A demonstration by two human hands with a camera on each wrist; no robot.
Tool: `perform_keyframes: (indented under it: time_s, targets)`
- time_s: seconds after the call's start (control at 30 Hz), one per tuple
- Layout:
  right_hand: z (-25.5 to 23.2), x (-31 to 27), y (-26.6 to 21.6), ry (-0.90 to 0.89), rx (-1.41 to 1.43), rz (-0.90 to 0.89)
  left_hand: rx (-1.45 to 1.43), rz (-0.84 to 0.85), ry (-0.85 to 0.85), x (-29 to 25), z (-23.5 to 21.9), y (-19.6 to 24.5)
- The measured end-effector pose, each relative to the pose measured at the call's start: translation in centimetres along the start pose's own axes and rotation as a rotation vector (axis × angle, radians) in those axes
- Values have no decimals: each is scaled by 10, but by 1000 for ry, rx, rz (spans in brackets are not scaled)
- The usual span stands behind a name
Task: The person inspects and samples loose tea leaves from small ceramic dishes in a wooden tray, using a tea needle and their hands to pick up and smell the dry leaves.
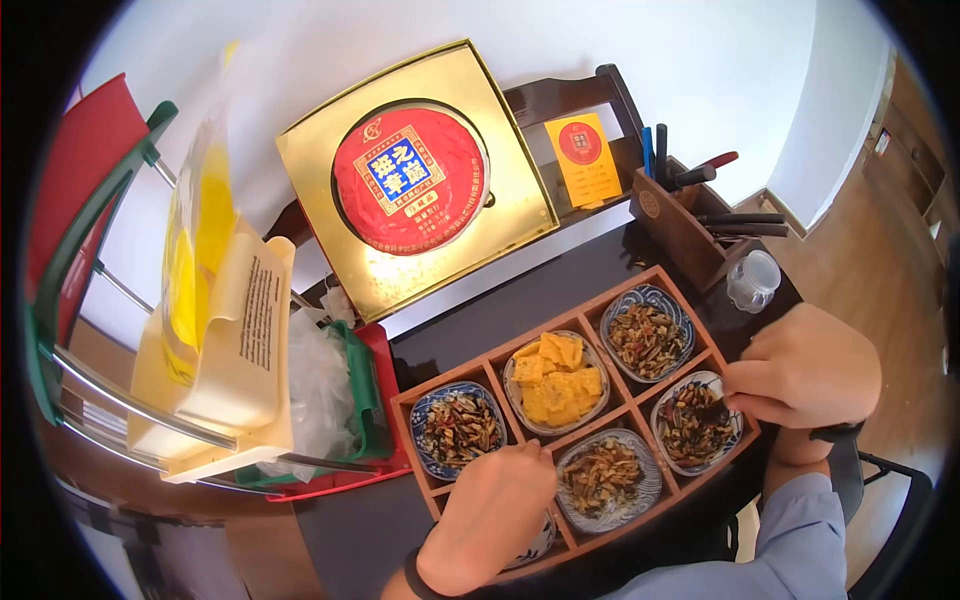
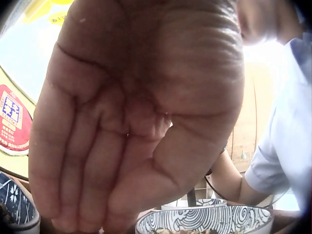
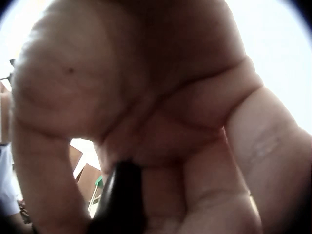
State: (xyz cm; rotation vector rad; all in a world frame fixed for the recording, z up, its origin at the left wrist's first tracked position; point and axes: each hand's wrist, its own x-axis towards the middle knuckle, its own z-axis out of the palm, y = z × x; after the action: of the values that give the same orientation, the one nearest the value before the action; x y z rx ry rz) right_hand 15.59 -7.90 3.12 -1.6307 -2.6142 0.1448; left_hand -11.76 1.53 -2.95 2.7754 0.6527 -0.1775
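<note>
My right hand (image 1: 805,370) is over the right end of a wooden divided tray (image 1: 625,412). It holds a black handle (image 3: 119,200), which runs down from the palm; the working end is hidden. Just below its fingertips is a patterned bowl (image 1: 697,428) of dried mixed bits. My left hand (image 1: 495,510) hovers low over the front left compartment, fingers fairly straight and thumb against them, fingertips right at a divider. It covers most of another bowl (image 1: 540,540). Beside it stand a bowl of dark dried bits (image 1: 458,430) and a bowl of lighter ones (image 1: 605,480).
Behind are a bowl of yellow pieces (image 1: 555,385) and another dried mix (image 1: 648,335). A gold box (image 1: 300,160) with a red disc leans at the back. A pen box (image 1: 690,230) and small jar (image 1: 752,280) stand right; a rack (image 1: 200,425) with a green basket (image 1: 372,400) stands left.
</note>
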Motion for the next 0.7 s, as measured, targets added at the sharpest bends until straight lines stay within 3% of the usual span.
perform_keyframes:
  time_s: [0.17, 0.3, 0.47, 0.7]
  targets:
    - [-4, -2, -1, 52, 20, 19, -12, 10, -11, 1, -4, 1]
    - [1, 2, 3, -13, 41, -13, 5, 27, -4, 3, -8, 2]
    - [0, 5, 2, 134, 52, -64, 1, 24, 19, 4, -12, 3]
    - [12, 9, -4, 59, -11, -74, 30, -17, -39, 7, -12, 6]
